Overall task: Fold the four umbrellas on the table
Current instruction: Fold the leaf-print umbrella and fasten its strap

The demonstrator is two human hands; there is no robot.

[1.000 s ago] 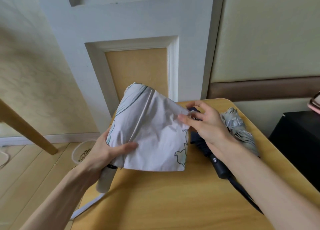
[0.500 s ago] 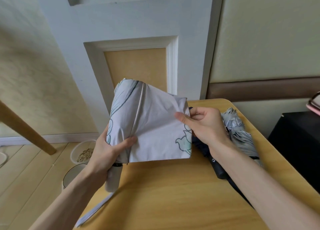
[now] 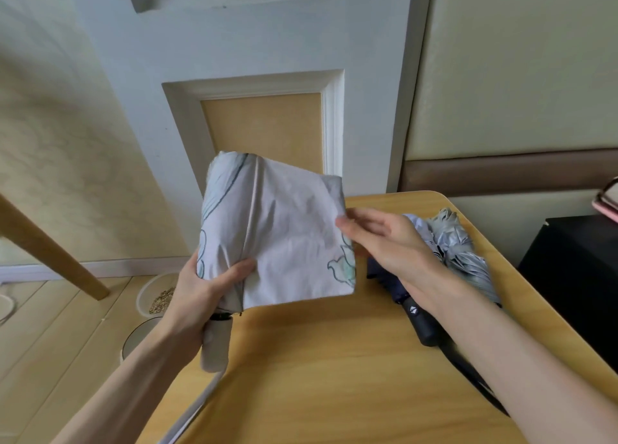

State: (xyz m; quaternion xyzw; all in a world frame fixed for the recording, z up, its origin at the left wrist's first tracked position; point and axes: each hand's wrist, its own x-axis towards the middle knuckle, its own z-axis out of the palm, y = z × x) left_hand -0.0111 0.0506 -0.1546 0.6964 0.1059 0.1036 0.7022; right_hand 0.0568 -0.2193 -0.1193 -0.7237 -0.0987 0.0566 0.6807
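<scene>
I hold a pale grey umbrella (image 3: 284,243) with teal flower prints upright above the wooden table (image 3: 334,376). My left hand (image 3: 204,293) grips its gathered canopy just above the light handle. My right hand (image 3: 384,239) pinches the canopy's right flap at its edge, pulling the fabric flat. Behind my right forearm lie a navy umbrella (image 3: 414,316) with a black handle and a silver-grey folded umbrella (image 3: 465,256), with a pale blue piece of fabric between them.
A white panelled wall and padded panel stand behind the table. A black cabinet (image 3: 575,276) is at the right. On the floor at the left are a bowl of grain (image 3: 157,296), another round container and a slanted wooden leg (image 3: 50,253).
The umbrella has been turned and raised slightly. My right hand moved from a closed grip on the flap's edge to a pinch with fingers spread, drawing the flap rightwards.
</scene>
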